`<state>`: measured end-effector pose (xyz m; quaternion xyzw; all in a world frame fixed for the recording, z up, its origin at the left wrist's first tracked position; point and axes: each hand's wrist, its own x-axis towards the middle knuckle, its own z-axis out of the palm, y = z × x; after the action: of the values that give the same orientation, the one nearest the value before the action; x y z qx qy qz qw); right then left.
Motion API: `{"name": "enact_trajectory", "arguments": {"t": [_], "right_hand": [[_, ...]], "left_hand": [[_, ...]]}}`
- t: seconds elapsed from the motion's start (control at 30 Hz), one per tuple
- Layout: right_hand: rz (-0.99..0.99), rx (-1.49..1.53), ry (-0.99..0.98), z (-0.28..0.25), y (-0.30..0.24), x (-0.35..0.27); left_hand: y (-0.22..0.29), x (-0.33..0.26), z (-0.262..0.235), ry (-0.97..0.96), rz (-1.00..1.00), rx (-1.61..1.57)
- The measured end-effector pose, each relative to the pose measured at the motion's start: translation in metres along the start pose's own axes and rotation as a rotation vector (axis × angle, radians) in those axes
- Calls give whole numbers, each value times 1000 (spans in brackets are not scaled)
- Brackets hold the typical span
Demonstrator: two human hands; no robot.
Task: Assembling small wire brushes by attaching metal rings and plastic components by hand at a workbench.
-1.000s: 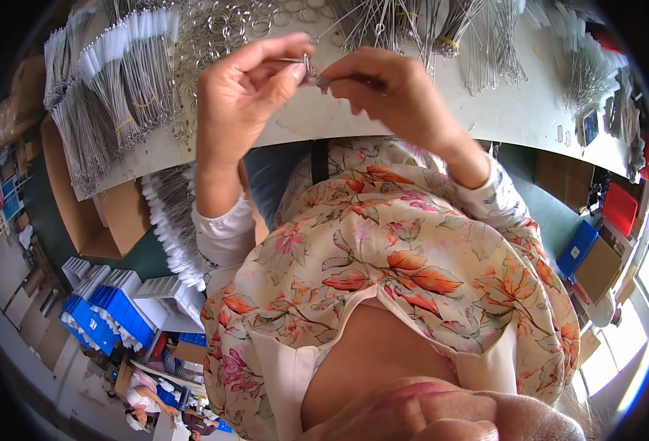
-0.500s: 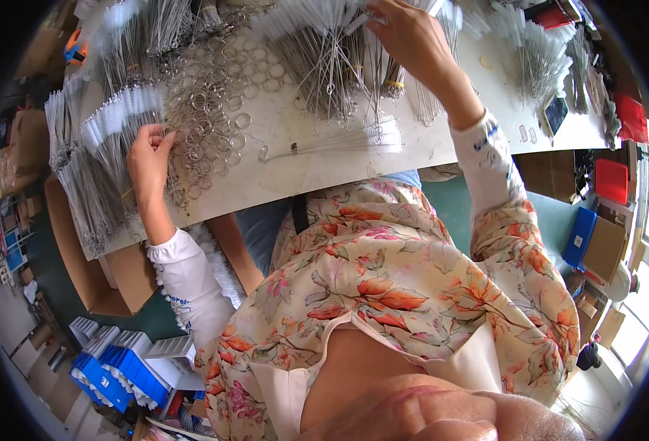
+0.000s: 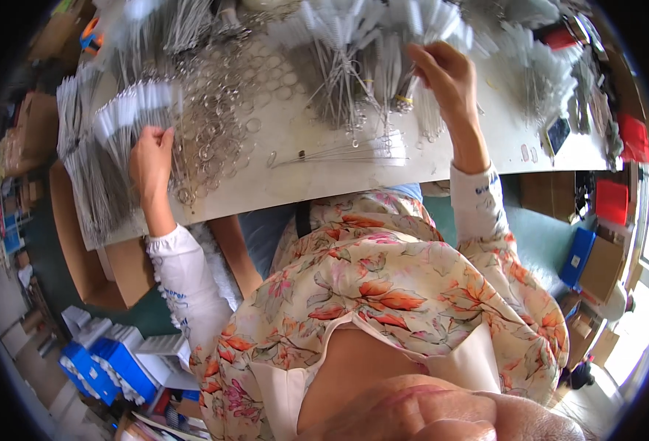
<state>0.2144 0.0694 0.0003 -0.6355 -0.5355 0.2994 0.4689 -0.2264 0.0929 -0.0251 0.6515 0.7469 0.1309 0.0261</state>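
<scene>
Over the pale table [image 3: 251,185], the left hand [image 3: 150,160] curls nearly closed at the left end, right by the wire brushes [image 3: 130,110]; I can't tell if it grips one. The right hand [image 3: 446,77] bunches its fingers beside brush bundles [image 3: 343,81] across the table, any hold unclear. Metal rings [image 3: 214,121] litter the table's middle-left. Below its left end, a cardboard box [image 3: 133,272]; green floor [image 3: 541,239] beneath.
</scene>
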Motion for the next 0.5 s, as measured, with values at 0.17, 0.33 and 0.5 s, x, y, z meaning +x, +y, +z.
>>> {"name": "enact_trajectory", "arguments": {"t": [0.17,0.33,0.5], "right_hand": [[-73,257,17,3,46,7],[-76,259,2,34,26,23],[-67,145,-159,55,-1,36]], "left_hand": [[11,14,7,-111,38,102],[13,4,0,-53,-34,22],[-13,14,-15,-282,-185,-509]]}}
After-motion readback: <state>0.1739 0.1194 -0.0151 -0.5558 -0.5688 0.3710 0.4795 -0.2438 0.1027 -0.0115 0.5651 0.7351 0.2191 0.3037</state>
